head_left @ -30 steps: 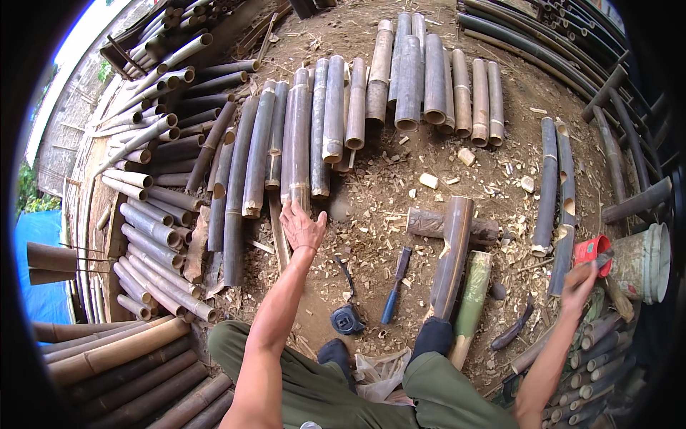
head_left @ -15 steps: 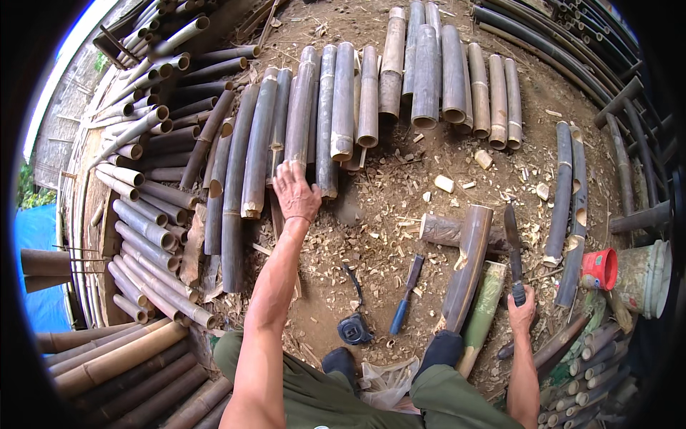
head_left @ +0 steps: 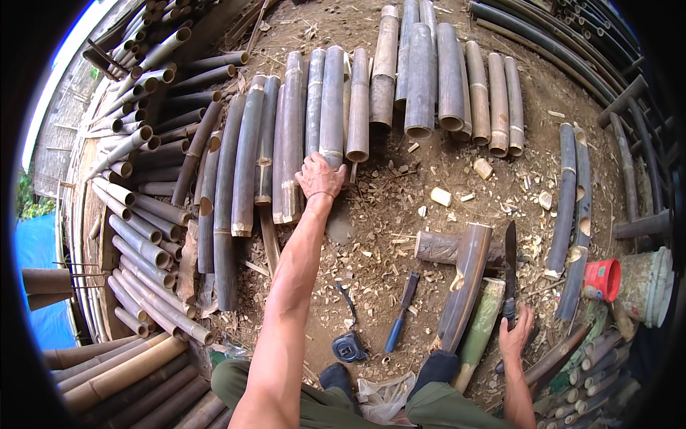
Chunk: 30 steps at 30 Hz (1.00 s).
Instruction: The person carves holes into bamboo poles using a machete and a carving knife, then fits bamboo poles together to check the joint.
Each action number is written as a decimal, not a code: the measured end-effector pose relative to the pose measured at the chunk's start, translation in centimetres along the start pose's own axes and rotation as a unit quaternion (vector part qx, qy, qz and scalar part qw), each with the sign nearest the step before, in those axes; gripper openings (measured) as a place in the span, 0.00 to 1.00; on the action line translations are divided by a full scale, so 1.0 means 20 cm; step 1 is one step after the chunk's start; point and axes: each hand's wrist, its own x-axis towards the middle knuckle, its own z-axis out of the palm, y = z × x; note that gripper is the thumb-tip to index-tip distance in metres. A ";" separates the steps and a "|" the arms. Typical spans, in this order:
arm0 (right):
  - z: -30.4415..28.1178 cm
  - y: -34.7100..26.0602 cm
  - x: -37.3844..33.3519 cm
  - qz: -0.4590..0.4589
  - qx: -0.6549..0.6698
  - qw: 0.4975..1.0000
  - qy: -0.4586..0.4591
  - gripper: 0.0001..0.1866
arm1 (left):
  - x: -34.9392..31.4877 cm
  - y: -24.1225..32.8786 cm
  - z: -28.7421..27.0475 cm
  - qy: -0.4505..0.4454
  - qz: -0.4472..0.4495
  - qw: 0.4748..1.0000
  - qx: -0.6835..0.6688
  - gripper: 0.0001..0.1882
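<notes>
Left arm outstretched, fingers [head_left: 314, 166] curled over bamboo [head_left: 330, 107]; right fingers [head_left: 516, 330] around knife [head_left: 510, 270].

The split bamboo sections [head_left: 321, 114] laid in a row on the far side are grey-green to dull olive, with pale tan rings at the nodes and cream cut ends. The stacked bamboo poles [head_left: 136, 214] on the left are grey-brown, their hollow ends dark. Near left, thicker poles [head_left: 107, 372] are warm tan. The ground [head_left: 386, 214] is brown earth speckled with pale yellow wood chips. A fresher bamboo piece [head_left: 480, 325] near the right is bright green. The machete [head_left: 510, 264] has a dark, nearly black blade. A chisel [head_left: 401, 314] has a blue handle. The small cup [head_left: 604, 279] at right is red, the bucket [head_left: 647, 286] beside it whitish-grey and stained. The tarpaulin [head_left: 39, 286] at far left is blue. The trousers [head_left: 314, 400] are olive green.
</notes>
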 end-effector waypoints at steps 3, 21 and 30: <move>-0.07 -0.13 -0.16 0.091 0.164 0.975 -0.120 0.33 | -0.01 -0.09 -0.06 -0.136 -0.120 0.902 -0.391 0.28; -0.26 -0.15 -0.38 0.154 0.053 0.950 -0.266 0.32 | -0.53 0.05 -1.42 0.361 0.124 0.642 -0.665 0.36; -0.01 0.03 0.18 0.057 0.030 0.996 -0.064 0.38 | -0.89 0.32 -1.19 -0.003 0.252 0.714 -0.654 0.32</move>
